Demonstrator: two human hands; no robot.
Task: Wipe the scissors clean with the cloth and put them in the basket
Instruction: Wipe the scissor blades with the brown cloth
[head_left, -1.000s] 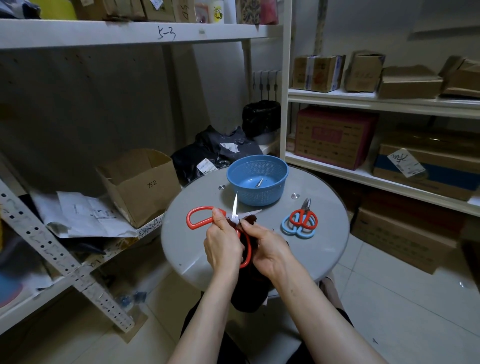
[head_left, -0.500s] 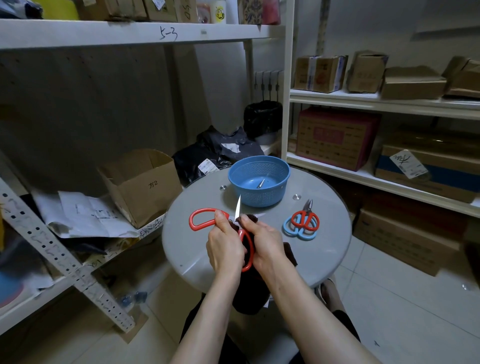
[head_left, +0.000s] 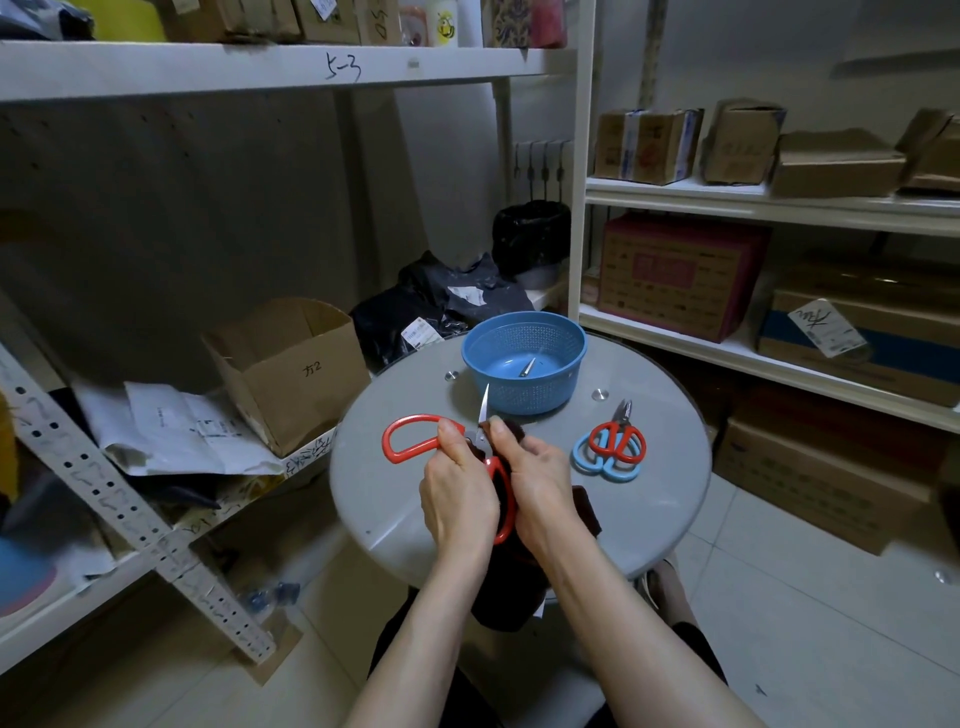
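Over the near half of the round grey table (head_left: 405, 499), my left hand (head_left: 460, 488) grips the big red-handled scissors (head_left: 410, 439), which are spread wide with one blade pointing up. My right hand (head_left: 540, 483) holds a dark cloth (head_left: 584, 506) and pinches it round the other blade, which is hidden. The cloth hangs down past the table's front edge. A blue basket (head_left: 524, 358) stands at the back of the table with a small metal piece inside.
Two small scissors, red (head_left: 621, 436) over light blue (head_left: 605, 465), lie to the right on the table. Shelves with cardboard boxes (head_left: 288, 364) stand left and right. Black bags (head_left: 441, 306) lie behind the table.
My right hand slid the cloth inward along the sideways blade toward the pivot, so that blade is now covered. My left hand kept its grip.
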